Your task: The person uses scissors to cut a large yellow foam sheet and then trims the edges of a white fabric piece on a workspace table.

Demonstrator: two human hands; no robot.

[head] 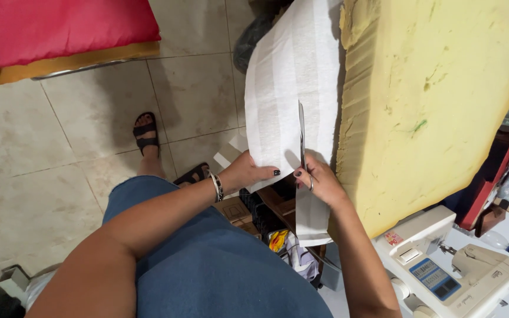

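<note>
Left hand (248,172) pinching white fabric (290,82); right hand (320,179) gripping scissors (302,135), blades up the fabric, beside yellow foam (431,100).

I see my left hand (248,174) at centre frame, forearm running in from seven o'clock, wrist banded, thumb lying flat toward three o'clock, fingers pinched shut. My right hand (320,182) sits just beside it, forearm rising from five o'clock, fingers curled closed, dark-painted nails showing.
</note>
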